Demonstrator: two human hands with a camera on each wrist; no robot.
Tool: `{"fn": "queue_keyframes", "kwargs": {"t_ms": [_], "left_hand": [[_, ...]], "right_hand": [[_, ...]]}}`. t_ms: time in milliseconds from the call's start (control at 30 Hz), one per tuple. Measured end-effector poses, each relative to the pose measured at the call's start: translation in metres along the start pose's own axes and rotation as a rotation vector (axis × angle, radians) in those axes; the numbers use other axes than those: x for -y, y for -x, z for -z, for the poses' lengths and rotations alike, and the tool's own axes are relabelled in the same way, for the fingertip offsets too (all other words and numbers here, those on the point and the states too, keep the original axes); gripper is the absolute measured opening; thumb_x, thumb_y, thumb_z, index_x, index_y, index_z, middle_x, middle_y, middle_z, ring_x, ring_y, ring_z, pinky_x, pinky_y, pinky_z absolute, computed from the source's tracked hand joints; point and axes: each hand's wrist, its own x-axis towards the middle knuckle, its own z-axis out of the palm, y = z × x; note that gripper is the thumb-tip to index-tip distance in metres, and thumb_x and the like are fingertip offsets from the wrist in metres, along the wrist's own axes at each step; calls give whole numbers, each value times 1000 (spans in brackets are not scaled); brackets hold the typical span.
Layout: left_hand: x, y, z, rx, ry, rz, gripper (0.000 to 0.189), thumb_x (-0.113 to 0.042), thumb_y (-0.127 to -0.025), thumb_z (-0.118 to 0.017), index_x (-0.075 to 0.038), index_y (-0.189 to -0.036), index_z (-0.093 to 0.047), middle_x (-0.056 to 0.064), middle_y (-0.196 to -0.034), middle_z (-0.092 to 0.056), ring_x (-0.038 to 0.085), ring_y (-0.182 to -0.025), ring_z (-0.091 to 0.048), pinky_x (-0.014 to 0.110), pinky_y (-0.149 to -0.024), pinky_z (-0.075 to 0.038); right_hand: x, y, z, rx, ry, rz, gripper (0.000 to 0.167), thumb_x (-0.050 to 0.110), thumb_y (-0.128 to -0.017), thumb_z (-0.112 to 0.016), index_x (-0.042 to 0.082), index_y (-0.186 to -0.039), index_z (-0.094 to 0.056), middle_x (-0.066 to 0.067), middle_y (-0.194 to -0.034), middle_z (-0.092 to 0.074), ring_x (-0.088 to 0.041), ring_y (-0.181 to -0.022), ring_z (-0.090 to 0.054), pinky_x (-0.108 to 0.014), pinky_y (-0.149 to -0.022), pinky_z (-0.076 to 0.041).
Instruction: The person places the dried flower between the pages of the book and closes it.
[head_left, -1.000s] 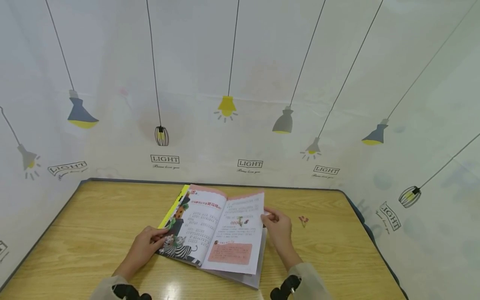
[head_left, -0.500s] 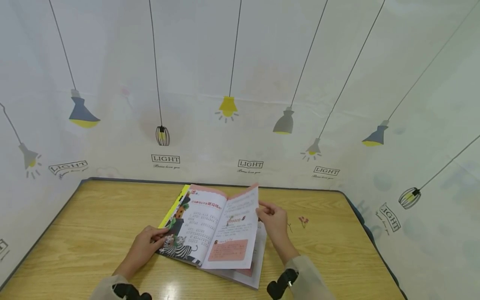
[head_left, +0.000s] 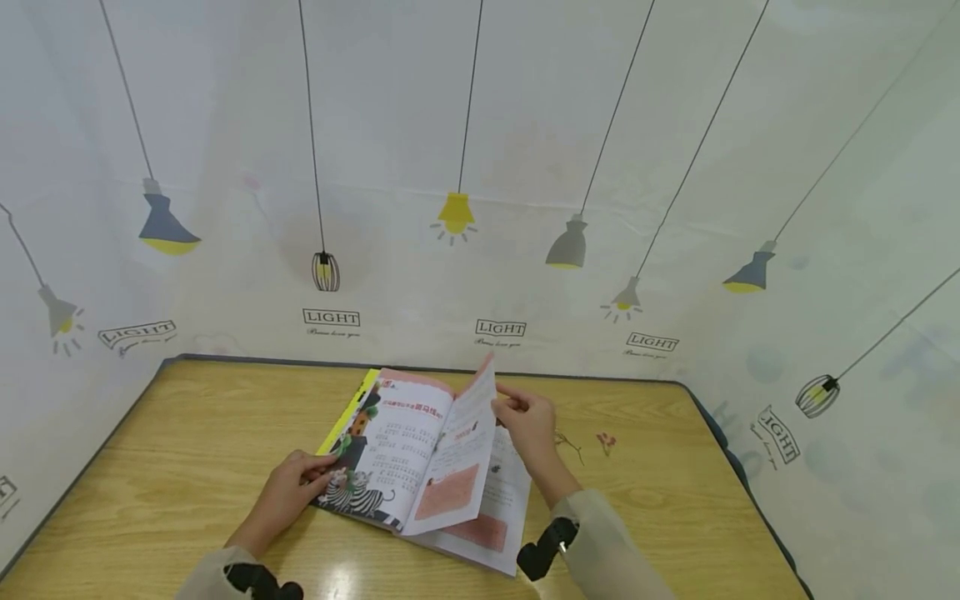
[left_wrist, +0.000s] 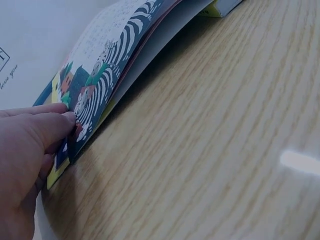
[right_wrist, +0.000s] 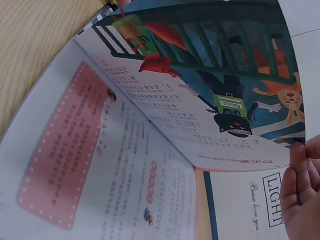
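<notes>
An open picture book (head_left: 405,442) lies on the wooden table, its left page showing zebras and printed text. My left hand (head_left: 291,492) grips the book's left edge near the lower corner; in the left wrist view the thumb lies on the zebra page (left_wrist: 100,90) and fingers go beneath the cover. My right hand (head_left: 531,427) pinches the outer edge of a single lifted page (head_left: 457,458), which stands tilted up from the right side. The right wrist view shows that page's colourful underside (right_wrist: 225,65) with animal figures, and the page below (right_wrist: 75,145) with a pink text box.
The wooden table (head_left: 180,442) extends around the book. Small printed flowers (head_left: 606,442) mark its surface on the right. A white cloth backdrop (head_left: 405,283) with lamp drawings stands behind the far edge.
My right hand has moved left, raising the page's edge and swinging it toward the spine, so more of the page beneath shows. The left hand has stayed at the left edge.
</notes>
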Motion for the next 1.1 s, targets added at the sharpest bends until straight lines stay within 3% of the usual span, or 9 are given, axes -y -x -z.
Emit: {"fn": "queue_keyframes", "kwargs": {"t_ms": [200,367,633,900,1100], "left_hand": [[-4,-3,4,37,-14,21,29,-4,-83,-65,0,-112,-65,4,-84,-51,15,-74,-46,26,-63,-40],[-9,-5,9,61,1,20,28,-6,-82,-66,0,-110,-66,4,-84,-51,15,-74,-48,26,-64,-42],[-25,-4,19,64,18,-32,24,-5,-84,-64,2,-108,-65,4,-88,-56,15,-79,-53,29,-66,-44],[-53,-7,32,-11,-24,-158,23,-8,-86,-63,-1,-108,-66,2,-87,-58,16,-79,-55,30,-66,-47],[-94,-7,41,-38,-18,-292,23,-11,-86,-64,-4,-108,-67,-1,-86,-59,13,-78,-54,32,-68,-47]], "right_hand": [[9,-5,-15,20,22,51,26,-3,-75,-64,-6,-101,-68,-11,-71,-64,-11,-55,-59,-30,-58,-51],[17,-8,-26,44,69,86,27,-1,-75,-64,-6,-102,-67,-11,-71,-65,-11,-53,-59,-24,-56,-48],[23,-12,-43,65,69,73,28,-1,-75,-62,-4,-102,-68,-12,-70,-66,-16,-55,-62,-24,-55,-48],[30,-10,-57,100,11,58,28,-4,-78,-64,-7,-106,-65,-16,-75,-65,-22,-60,-63,-37,-62,-52],[35,-13,-66,109,87,62,26,1,-80,-67,-3,-106,-67,-12,-72,-66,-17,-56,-62,-27,-56,-48]]}}
